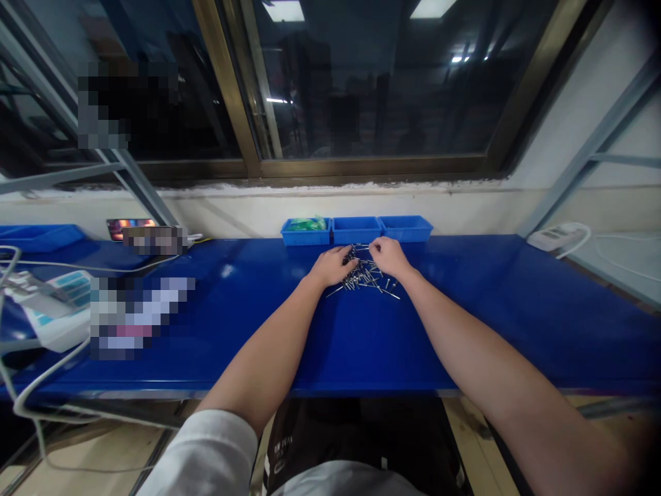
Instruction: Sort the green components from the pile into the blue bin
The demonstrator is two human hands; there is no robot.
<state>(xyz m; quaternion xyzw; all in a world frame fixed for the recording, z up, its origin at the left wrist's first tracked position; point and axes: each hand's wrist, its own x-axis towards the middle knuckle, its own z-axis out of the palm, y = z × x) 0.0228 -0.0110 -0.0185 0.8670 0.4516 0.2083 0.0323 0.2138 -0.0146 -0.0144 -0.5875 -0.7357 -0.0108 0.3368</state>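
Observation:
A loose pile of slim silver metal fasteners (364, 277), long and thin like screws or rivets, lies on the blue table (341, 344). My left hand (330, 267) rests at the pile's left side, palm down, with its thumb and fingers apart and touching the pieces. At the far right side of the pile, my right hand (390, 256) has its fingers pinched together. A thin metal fastener (362, 246) points left from those fingertips. Their exact kind is too small to make out.
Three joined blue bins stand behind the pile; the left bin (308, 236) holds green plastic bags. A phone (131, 227) leans at the back left. A white device (62, 303) with cables sits at left, another white device (555, 236) at right. Metal frame posts flank the table.

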